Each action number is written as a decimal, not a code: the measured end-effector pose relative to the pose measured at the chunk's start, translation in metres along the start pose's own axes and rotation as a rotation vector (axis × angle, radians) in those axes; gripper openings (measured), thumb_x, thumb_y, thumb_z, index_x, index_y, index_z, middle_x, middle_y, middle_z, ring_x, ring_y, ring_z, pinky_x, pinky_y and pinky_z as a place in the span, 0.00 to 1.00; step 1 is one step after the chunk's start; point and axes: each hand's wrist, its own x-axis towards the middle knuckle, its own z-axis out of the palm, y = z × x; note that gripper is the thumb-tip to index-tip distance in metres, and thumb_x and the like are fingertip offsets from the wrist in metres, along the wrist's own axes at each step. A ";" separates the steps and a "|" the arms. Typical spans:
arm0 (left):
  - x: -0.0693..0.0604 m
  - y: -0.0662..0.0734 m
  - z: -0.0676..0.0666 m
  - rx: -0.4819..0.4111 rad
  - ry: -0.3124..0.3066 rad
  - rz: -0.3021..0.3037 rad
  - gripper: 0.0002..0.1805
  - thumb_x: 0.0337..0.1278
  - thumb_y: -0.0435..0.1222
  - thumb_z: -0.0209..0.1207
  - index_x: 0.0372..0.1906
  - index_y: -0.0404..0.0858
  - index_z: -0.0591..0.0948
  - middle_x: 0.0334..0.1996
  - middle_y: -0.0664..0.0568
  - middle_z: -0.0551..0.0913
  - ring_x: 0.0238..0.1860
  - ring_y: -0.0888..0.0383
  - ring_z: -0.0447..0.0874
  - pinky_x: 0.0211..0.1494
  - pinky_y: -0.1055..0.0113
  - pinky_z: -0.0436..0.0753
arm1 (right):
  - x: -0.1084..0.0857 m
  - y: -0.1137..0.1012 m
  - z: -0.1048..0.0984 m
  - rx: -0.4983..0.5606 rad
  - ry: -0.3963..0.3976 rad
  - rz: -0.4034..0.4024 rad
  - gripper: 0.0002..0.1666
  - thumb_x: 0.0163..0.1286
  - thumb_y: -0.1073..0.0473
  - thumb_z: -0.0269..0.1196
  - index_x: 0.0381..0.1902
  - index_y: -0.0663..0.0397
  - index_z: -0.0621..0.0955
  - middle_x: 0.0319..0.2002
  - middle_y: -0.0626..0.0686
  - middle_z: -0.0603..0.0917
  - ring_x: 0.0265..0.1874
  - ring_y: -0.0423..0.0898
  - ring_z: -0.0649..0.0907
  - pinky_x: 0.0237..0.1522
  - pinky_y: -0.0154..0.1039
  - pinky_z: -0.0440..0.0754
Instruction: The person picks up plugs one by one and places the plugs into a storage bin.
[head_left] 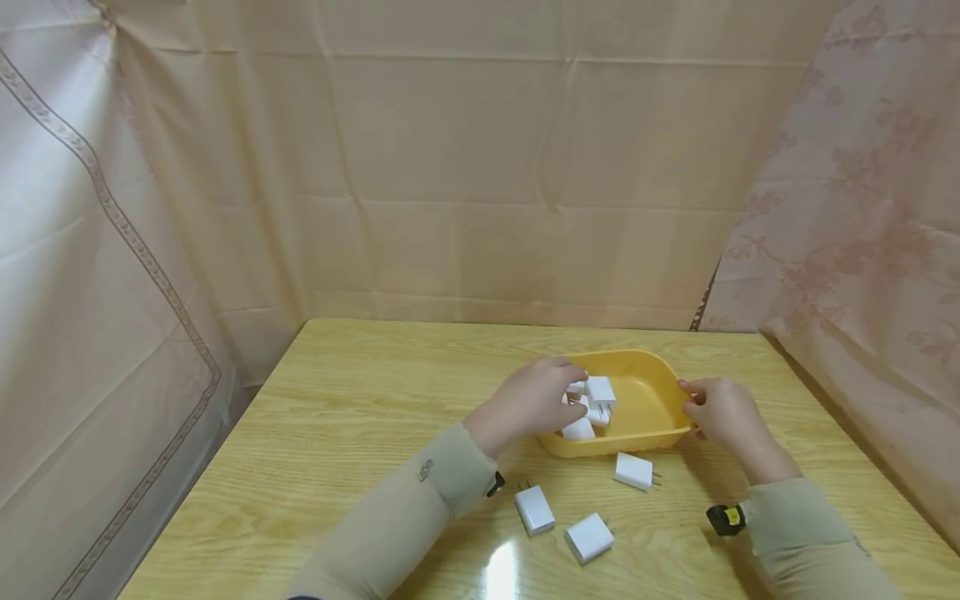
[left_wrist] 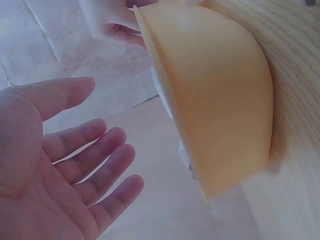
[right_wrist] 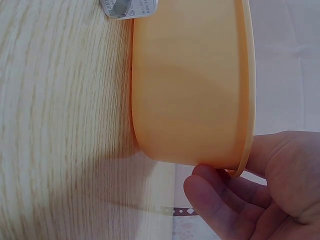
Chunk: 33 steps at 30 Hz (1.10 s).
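Observation:
A yellow plastic basket (head_left: 648,408) stands on the table toward the right, with several white charger plugs (head_left: 600,390) heaped at its left end. Over that end is my left hand (head_left: 536,396); in the left wrist view its fingers (left_wrist: 105,150) are spread and relaxed, holding nothing, apart from the basket wall (left_wrist: 220,100). My right hand (head_left: 723,412) pinches the basket's right rim, thumb inside and fingers outside, as the right wrist view shows. Part of the charger heap is hidden behind my left hand.
Three more white chargers lie on the wooden table in front of the basket: one near its wall (head_left: 633,472), a second charger (head_left: 534,510) near my left sleeve, and a third charger (head_left: 589,537) closest to me. Cloth curtains (head_left: 450,167) hang around the table's back and sides.

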 end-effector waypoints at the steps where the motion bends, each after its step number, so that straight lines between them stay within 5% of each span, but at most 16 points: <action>1: -0.001 0.000 0.000 0.000 -0.002 -0.003 0.25 0.67 0.47 0.62 0.66 0.44 0.80 0.64 0.55 0.79 0.66 0.55 0.74 0.67 0.62 0.74 | 0.000 0.000 0.000 0.000 -0.001 0.001 0.27 0.72 0.69 0.57 0.67 0.74 0.72 0.33 0.59 0.83 0.21 0.49 0.81 0.21 0.40 0.80; 16: -0.027 -0.008 0.001 -0.038 0.013 0.076 0.22 0.66 0.45 0.64 0.62 0.44 0.83 0.56 0.56 0.83 0.52 0.61 0.80 0.54 0.69 0.79 | 0.001 0.001 0.000 0.003 -0.007 0.012 0.27 0.71 0.69 0.57 0.67 0.75 0.72 0.34 0.60 0.83 0.21 0.49 0.81 0.22 0.41 0.81; 21: -0.035 -0.010 0.002 -0.034 -0.022 0.085 0.24 0.66 0.48 0.65 0.64 0.44 0.82 0.61 0.55 0.81 0.60 0.58 0.78 0.62 0.65 0.77 | 0.001 0.001 0.000 -0.003 -0.001 0.006 0.27 0.71 0.69 0.57 0.66 0.75 0.73 0.34 0.60 0.84 0.21 0.49 0.81 0.22 0.41 0.81; 33: -0.057 -0.020 -0.001 -0.080 -0.005 0.108 0.24 0.65 0.47 0.66 0.63 0.45 0.82 0.59 0.56 0.82 0.60 0.58 0.78 0.64 0.64 0.76 | 0.001 0.000 -0.001 -0.003 -0.013 0.027 0.27 0.71 0.69 0.57 0.67 0.75 0.72 0.34 0.60 0.83 0.21 0.49 0.81 0.23 0.41 0.81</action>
